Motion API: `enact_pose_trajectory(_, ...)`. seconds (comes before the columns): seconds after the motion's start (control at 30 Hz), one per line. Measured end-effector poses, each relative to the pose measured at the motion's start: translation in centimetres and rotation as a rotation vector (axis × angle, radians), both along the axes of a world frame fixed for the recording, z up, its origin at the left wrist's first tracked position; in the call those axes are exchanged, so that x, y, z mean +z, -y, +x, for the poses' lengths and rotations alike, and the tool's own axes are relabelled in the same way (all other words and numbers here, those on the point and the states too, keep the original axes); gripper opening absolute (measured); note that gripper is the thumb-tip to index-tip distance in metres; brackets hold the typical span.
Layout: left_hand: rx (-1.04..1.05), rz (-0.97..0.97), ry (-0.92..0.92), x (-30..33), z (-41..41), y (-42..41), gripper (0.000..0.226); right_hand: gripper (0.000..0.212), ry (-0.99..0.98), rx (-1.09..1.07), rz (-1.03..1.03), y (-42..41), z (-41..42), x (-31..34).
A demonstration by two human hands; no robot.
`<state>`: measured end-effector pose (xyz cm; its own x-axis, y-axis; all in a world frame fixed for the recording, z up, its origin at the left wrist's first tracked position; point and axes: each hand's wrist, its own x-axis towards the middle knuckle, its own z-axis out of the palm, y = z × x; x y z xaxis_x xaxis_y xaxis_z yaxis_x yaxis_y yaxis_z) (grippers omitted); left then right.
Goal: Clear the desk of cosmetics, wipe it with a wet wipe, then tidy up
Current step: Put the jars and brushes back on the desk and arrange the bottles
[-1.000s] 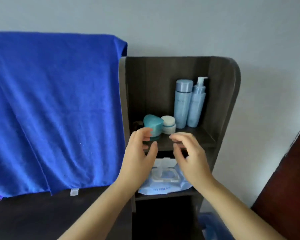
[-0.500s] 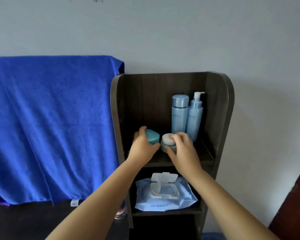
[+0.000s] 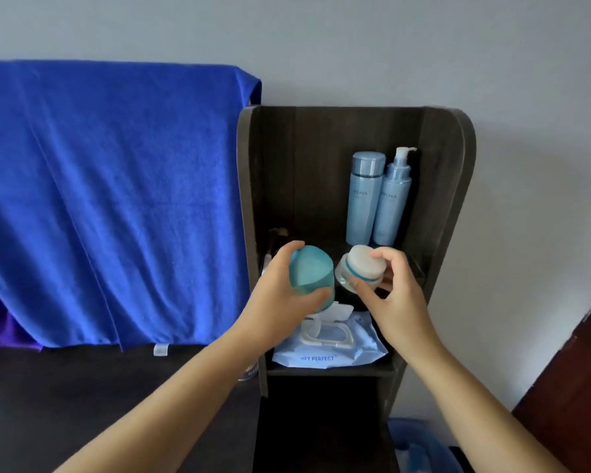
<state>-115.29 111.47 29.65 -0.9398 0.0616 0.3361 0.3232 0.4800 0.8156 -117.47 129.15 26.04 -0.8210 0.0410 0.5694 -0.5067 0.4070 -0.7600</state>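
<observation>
My left hand (image 3: 280,295) grips a teal jar (image 3: 310,273), held tilted in front of the dark wooden shelf unit (image 3: 454,199). My right hand (image 3: 394,295) holds a white jar with a blue band (image 3: 362,269), also tilted and lifted off the upper shelf. Two pale blue bottles stand at the back of that shelf: a capped bottle (image 3: 364,199) and a pump bottle (image 3: 393,199). On the lower shelf lies a pack of wet wipes (image 3: 331,346) with its lid flipped open, partly hidden by my hands.
A large blue towel (image 3: 110,199) hangs to the left, over the back of the dark desk (image 3: 82,404). A clear object (image 3: 249,372) stands by the shelf's left side, mostly hidden by my arm. Dark slim items (image 3: 273,244) lean in the shelf's left corner. A blue bin (image 3: 420,445) sits below right.
Both hands reached to the upper shelf, closed on the two jars, and have now pulled them up and towards me, off the shelf.
</observation>
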Motion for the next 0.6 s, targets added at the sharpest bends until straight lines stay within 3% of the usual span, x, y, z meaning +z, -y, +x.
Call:
enact_pose_trajectory(0.13,-0.108,0.055,0.132,-3.7,5.4,5.1,0.067,0.042,0.117,0.138,-0.027,2.3,4.2,-3.2)
enact_pose_trajectory(0.3,-0.005,0.044,0.35,-11.7,7.0,12.6,0.066,0.044,0.325,0.23,-0.013,8.9,5.8,-12.4)
enact_pose_trajectory(0.43,0.151,0.055,0.462,-18.7,4.0,17.3,0.064,0.041,0.492,0.143,-0.004,15.4,4.5,-19.6)
enact_pose_trajectory(0.6,0.2,0.048,0.482,-24.9,-0.8,19.1,0.065,0.04,0.499,-0.053,0.121,21.1,1.3,-24.4)
